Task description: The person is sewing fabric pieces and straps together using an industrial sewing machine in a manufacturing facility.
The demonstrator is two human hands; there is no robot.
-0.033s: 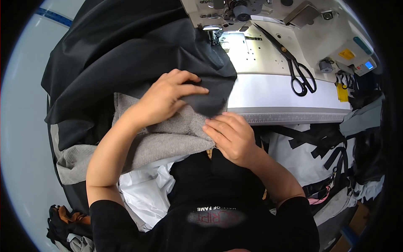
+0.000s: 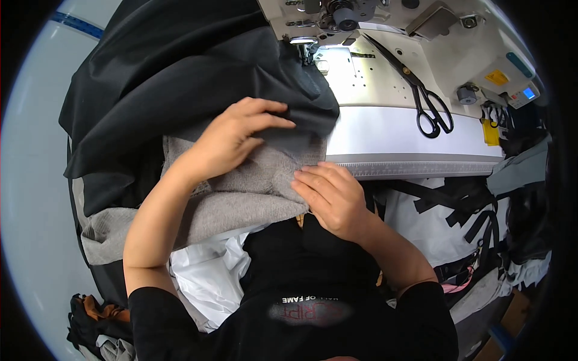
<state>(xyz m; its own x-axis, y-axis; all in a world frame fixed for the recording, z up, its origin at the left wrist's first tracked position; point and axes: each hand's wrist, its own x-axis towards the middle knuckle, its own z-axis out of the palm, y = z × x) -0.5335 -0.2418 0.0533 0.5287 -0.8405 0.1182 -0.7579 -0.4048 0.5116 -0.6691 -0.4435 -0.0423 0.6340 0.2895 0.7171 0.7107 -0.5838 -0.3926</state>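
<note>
My left hand [image 2: 238, 129] lies on the black fabric [image 2: 180, 84], its fingers stretched out and apart. Under that hand, a thick grey fuzzy fabric [image 2: 259, 174] shows below the black layer. My right hand [image 2: 334, 195] grips the right edge of the grey fabric, fingers on top and thumb hidden. Near the sewing machine's presser foot [image 2: 306, 54], the black fabric's right corner [image 2: 322, 114] bends up, smeared by motion.
Black-handled scissors [image 2: 415, 84] lie on the pale machine bed [image 2: 373, 78]. A ruler strip [image 2: 415, 167] runs along the table's front edge. Small snips [image 2: 495, 114] hang at the right. Black straps and cloth pieces [image 2: 463, 210] fill the lower right. White cloth [image 2: 211, 271] hangs below the grey fabric.
The black fabric's front corner has moved back, away from my right hand, uncovering more grey fabric. My left hand has shifted slightly left. My right hand stays nearly in place.
</note>
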